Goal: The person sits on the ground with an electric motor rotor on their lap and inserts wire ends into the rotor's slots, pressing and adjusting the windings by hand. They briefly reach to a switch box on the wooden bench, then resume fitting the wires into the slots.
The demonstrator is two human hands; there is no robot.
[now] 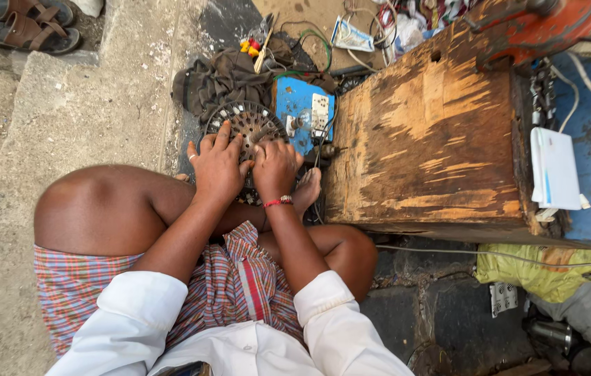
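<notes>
- Left hand (pixel 217 167) spread flat, fingers fanned over the near-left rim of the round slotted metal motor core (pixel 250 125); pressing, not clasping
- Right hand (pixel 276 167) curled knuckles-up on the core's near-right face, red thread bracelet (pixel 278 202) at the wrist; fingertips hidden, so grip or mere press impossible to tell
- Core flat on the ground just beyond the crossed legs, at 12 o'clock from the hands; blue switch box (pixel 302 111) touching at its 3 o'clock, dark cloth (pixel 219 83) at 11 o'clock, worn wooden block (pixel 428 139) farther toward 3 o'clock
- Likely heavy and rigid, stacked steel with sharp slot edges; fine windings, if any, fragile; best held by the outer rim with both palms, never by the slots
</notes>
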